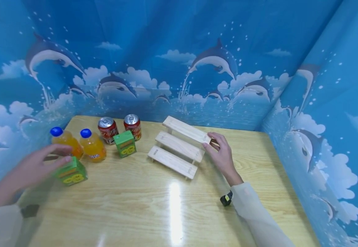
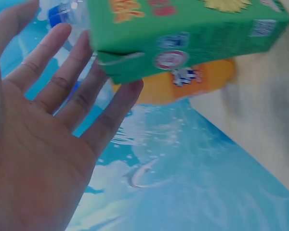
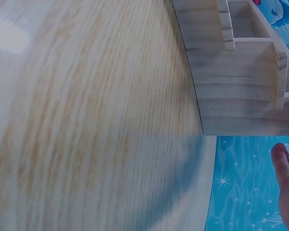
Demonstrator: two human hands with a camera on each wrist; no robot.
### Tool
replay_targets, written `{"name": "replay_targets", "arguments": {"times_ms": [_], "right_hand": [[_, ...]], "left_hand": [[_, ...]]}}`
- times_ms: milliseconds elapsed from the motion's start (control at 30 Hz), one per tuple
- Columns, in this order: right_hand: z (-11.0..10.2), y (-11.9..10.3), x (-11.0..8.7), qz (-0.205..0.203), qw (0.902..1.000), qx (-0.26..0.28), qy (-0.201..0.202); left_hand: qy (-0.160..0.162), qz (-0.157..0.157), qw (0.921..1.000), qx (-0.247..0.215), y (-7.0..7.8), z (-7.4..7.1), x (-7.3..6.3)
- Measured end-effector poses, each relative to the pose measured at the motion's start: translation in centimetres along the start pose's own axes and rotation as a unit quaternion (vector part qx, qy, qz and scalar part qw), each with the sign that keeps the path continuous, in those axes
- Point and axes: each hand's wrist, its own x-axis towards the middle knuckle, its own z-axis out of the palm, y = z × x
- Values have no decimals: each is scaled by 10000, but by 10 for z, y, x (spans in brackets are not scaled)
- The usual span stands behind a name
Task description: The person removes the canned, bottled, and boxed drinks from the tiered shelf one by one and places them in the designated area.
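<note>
In the head view my left hand (image 1: 40,168) is beside a green juice box (image 1: 72,173) at the table's left, thumb and fingertips near its top. The left wrist view shows that hand's fingers spread and loosely extended, their tips overlapping the edge of the juice box (image 2: 192,43). An orange drink bottle (image 2: 154,91) lies behind the box there. My right hand (image 1: 223,156) holds the right end of the top step of a three-step wooden rack (image 1: 179,145), thumb in front and fingers behind. The rack's side panel (image 3: 241,110) fills the right wrist view's upper right, a finger (image 3: 282,166) below it.
Two orange drink bottles with blue caps (image 1: 92,147) stand behind the left box. Two red soda cans (image 1: 108,130) and a second green juice box (image 1: 125,144) are farther right. A dolphin-print curtain (image 1: 179,61) borders the wooden table (image 1: 129,206) at the back and sides.
</note>
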Motion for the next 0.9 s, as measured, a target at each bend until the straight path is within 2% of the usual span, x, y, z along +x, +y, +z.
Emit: {"name": "replay_targets", "arguments": {"times_ms": [100,300,500,733,900], "right_hand": [[0,11,5,-101,9999,-7,54],[-5,15,8,-328,9993,-132,74],[-10,10,13,-547,9977,-387,132],[-16,4,23,-637,9949,-755,185],[-24,-4,32,-601,9925,-1047,178]], "left_hand": [[122,59,9997,222,9,-5,2],[361,482,9974,407,27,-16,6],[317,695,9959,478,51,-28,15],[194,613,9959,643,85,-40,34],[242,540,9967,562,116,-38,56]]}}
